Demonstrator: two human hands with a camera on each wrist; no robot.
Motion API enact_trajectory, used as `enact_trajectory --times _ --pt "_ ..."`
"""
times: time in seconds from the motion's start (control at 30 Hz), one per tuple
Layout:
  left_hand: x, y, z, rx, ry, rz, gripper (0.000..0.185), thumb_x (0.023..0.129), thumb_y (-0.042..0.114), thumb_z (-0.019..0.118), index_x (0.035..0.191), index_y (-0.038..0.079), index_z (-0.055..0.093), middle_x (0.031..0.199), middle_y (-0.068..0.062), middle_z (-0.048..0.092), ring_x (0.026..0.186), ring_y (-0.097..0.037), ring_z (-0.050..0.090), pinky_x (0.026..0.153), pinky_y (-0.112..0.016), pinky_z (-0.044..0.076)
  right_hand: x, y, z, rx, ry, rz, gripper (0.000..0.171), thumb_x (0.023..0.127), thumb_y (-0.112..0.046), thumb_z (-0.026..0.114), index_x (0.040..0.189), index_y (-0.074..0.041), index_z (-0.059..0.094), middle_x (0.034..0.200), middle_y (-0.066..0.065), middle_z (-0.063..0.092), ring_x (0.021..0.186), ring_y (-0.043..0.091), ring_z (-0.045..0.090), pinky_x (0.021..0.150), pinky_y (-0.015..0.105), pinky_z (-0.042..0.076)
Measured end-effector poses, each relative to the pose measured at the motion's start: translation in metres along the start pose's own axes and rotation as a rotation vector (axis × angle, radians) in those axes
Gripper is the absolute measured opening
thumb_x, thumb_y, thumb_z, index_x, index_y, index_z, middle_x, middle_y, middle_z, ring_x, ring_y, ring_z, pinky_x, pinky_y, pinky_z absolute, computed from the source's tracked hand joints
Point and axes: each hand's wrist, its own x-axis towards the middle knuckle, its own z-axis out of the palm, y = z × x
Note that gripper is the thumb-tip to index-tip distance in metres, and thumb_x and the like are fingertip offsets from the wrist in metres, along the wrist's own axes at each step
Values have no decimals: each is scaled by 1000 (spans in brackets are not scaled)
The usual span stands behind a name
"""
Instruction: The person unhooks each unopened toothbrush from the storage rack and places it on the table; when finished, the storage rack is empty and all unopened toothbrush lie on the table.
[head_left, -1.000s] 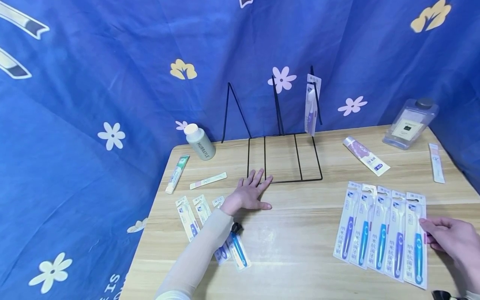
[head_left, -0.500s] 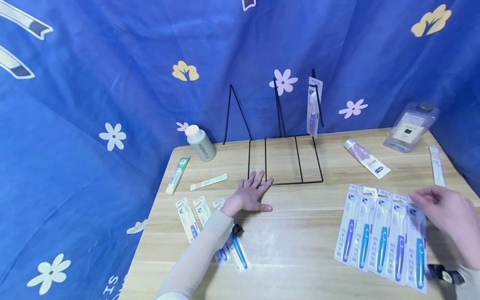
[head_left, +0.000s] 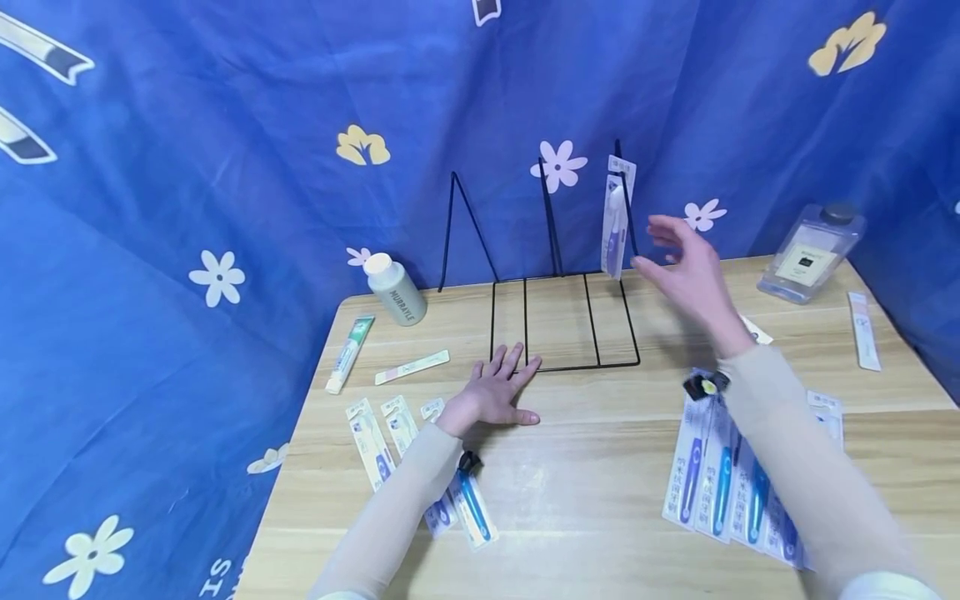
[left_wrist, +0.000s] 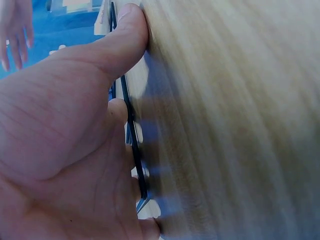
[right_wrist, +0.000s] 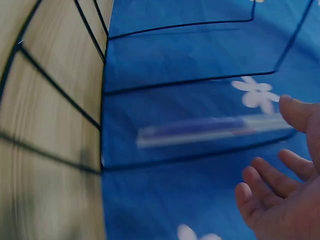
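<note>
A black wire rack (head_left: 562, 321) stands at the back middle of the wooden table (head_left: 600, 467). One packaged toothbrush (head_left: 615, 217) hangs from its right upright. My left hand (head_left: 495, 392) lies flat and open, fingertips on the rack's front wire (left_wrist: 131, 135). My right hand (head_left: 686, 271) is raised in the air, open and empty, just right of the hanging toothbrush pack (right_wrist: 210, 131). A row of several packaged toothbrushes (head_left: 712, 475) lies under my right forearm. More toothbrush packs (head_left: 375, 433) lie by my left forearm.
A white bottle (head_left: 396, 289), a green toothpaste tube (head_left: 348, 354) and a flat strip (head_left: 412, 367) sit at the back left. A clear square bottle (head_left: 810, 250) and a narrow pack (head_left: 862, 329) are at the back right. Blue flowered cloth (head_left: 225, 167) surrounds the table.
My right hand has left the row of toothbrush packs at the front right and risen up and left to the hanging pack on the rack. My left hand has stayed put.
</note>
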Motion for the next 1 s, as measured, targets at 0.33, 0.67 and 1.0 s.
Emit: enact_trajectory --times 0.33,0.67,1.0 --pt "-3 1 -2 -6 11 14 105 87 75 58 163 37 -3 171 -4 -18 159 -34 -14 125 -65 7 45 4 52 7 187 -92 35 90 -12 70 119 6 62 108 27 74 96 33 68 83 30 52" --pt "-5 2 -3 -11 12 15 105 87 74 59 164 36 -1 172 -5 -17 159 -35 -12 124 -66 8 28 -5 55 45 223 -90 16 90 -5 70 95 9 64 85 26 72 65 -2 53 58 12 40" --pt "-4 1 -2 -23 3 6 104 89 71 60 164 35 -2 171 -5 -18 159 -35 -14 125 -65 5 -19 -11 27 129 171 5 29 96 -5 66 123 5 66 120 26 71 89 -5 66 78 10 52"
